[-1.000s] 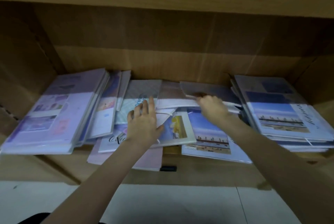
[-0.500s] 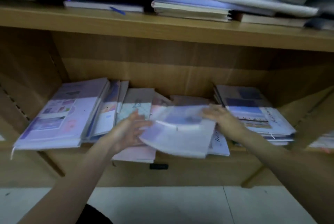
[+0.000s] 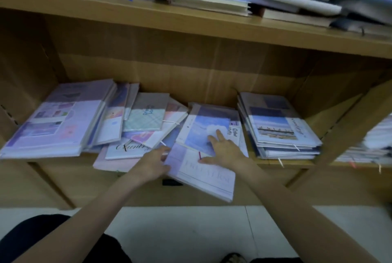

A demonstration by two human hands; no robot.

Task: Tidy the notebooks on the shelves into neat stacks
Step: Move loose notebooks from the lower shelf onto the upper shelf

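Pressed flat with spread right hand (image 3: 224,152) on blue sky notebook (image 3: 209,133), mid-shelf. Gripped pale notebook (image 3: 201,174) overhanging shelf edge (image 3: 297,164) with left hand (image 3: 153,163); left fingers partly hidden, titles blurred.

L hand (image 3: 156,162): grips near-left edge of lavender notebook (image 3: 203,174)
R hand (image 3: 226,152): flat on blue notebook (image 3: 206,133), mid shelf (image 3: 297,163)

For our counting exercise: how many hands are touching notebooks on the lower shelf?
2. The left hand grips the left edge of the overhanging notebook; the right hand lies flat on the blue notebook above it.
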